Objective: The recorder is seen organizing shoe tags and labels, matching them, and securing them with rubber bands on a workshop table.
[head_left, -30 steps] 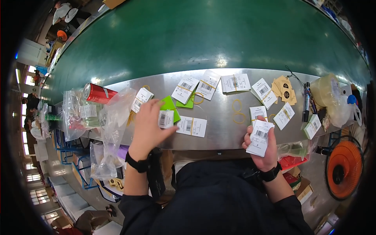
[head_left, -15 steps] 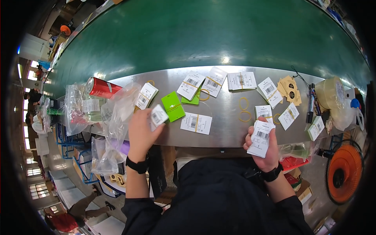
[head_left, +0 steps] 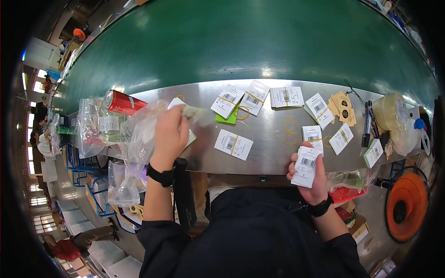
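My left hand [head_left: 170,134] is pinched on a banded stack of tags [head_left: 198,116], smeared by motion and pale greenish, lifted above the metal counter. Below that hand, a white tag stack [head_left: 191,138] partly shows, and another [head_left: 175,104] lies behind my fingers. My right hand [head_left: 316,183] holds a stack of white barcode tags [head_left: 306,167] upright, its fingers wrapped round the sides. Just beyond it lies a banded tag stack [head_left: 313,134]. Another banded white stack [head_left: 233,144] rests between my hands, and a white stack [head_left: 227,101] partly covers a green one [head_left: 226,116].
Yellow rubber bands [head_left: 289,131] lie mid-counter. At left are clear plastic bags [head_left: 143,134] and a red can [head_left: 124,103]. Brown tags [head_left: 344,107], black markers [head_left: 367,124] and a tape roll [head_left: 388,111] sit right. An orange fan [head_left: 406,204] stands beside the counter.
My left hand has moved up and slightly left. The green banded stack has left its spot on the counter, and a blurred stack is in that hand. My right hand has barely moved.
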### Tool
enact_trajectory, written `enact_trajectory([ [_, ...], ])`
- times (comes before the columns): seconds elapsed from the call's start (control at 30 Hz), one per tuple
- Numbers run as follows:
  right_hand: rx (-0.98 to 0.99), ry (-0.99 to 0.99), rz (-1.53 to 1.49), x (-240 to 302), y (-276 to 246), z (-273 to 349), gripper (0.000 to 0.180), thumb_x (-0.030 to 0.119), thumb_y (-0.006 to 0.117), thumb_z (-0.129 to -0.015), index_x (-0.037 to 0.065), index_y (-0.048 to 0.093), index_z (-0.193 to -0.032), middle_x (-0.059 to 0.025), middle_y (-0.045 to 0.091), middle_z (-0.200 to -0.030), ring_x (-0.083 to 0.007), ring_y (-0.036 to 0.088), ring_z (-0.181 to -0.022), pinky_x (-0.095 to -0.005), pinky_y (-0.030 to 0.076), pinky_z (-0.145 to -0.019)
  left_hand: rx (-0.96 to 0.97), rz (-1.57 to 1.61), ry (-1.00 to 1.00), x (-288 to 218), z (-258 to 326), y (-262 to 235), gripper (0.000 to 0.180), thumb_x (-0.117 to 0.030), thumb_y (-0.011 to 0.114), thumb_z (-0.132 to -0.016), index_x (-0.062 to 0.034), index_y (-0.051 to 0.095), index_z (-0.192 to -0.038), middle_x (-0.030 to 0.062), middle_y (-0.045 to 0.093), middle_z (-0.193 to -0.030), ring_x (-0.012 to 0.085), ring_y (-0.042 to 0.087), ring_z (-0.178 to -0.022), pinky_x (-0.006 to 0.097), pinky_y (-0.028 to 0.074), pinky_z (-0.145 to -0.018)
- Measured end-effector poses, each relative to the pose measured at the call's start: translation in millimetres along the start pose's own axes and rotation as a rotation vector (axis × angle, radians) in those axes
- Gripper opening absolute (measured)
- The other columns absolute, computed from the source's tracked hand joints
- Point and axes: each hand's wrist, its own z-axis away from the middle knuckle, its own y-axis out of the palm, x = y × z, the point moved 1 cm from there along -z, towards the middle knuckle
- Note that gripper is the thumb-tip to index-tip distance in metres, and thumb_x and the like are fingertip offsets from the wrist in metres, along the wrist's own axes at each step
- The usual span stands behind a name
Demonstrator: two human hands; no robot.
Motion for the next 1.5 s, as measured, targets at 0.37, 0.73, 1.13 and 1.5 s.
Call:
enact_trajectory([
  [0.37,0.025,0.02,0.015,-3,2,1,0.045,0.041,0.029,-0.094,0.013,0.031,-0.129,-0.012,0.052,-0.097,-0.0216,0.055,-0.074,-0.0347,0.048,-0.062,0.048,0.1,0.03,-1,-34,34,0.024,-0.009,0.053,-0.077,-0.0013,0.054,-0.1,0.0145,0.055,-0.093,0.0293,0.054,-0.086,0.036,0.043,-0.078],
  [0.73,0.047,0.005,0.029,-2,1,2,0.046,0.041,0.031,-0.094,0.012,0.03,-0.129,-0.0131,0.052,-0.097,-0.0213,0.056,-0.073,-0.0342,0.049,-0.062,0.029,0.069,-0.193,-16,-49,46,0.033,-0.018,0.062,-0.068,-0.004,0.055,-0.097,0.0151,0.06,-0.08,0.0333,0.058,-0.075,0.038,0.047,-0.068],
  [1.13,0.047,0.034,0.008,-5,-1,1,0.047,0.041,0.032,-0.093,0.012,0.03,-0.13,-0.0135,0.052,-0.097,-0.0214,0.056,-0.073,-0.034,0.049,-0.062,0.328,-0.03,0.233,-34,-37,42,0.037,-0.021,0.071,-0.065,-0.0049,0.056,-0.095,0.01,0.054,-0.101,0.0293,0.052,-0.093,0.039,0.041,-0.08],
  [1.5,0.059,0.047,0.067,-4,-4,1,0.047,0.044,0.034,-0.092,0.015,0.032,-0.128,-0.0121,0.051,-0.099,-0.0209,0.055,-0.074,-0.0345,0.048,-0.062,0.086,0.219,0.019,-25,-45,19,0.016,-0.007,0.047,-0.084,-0.0018,0.057,-0.096,0.017,0.06,-0.076,0.0322,0.058,-0.07,0.038,0.044,-0.063],
])
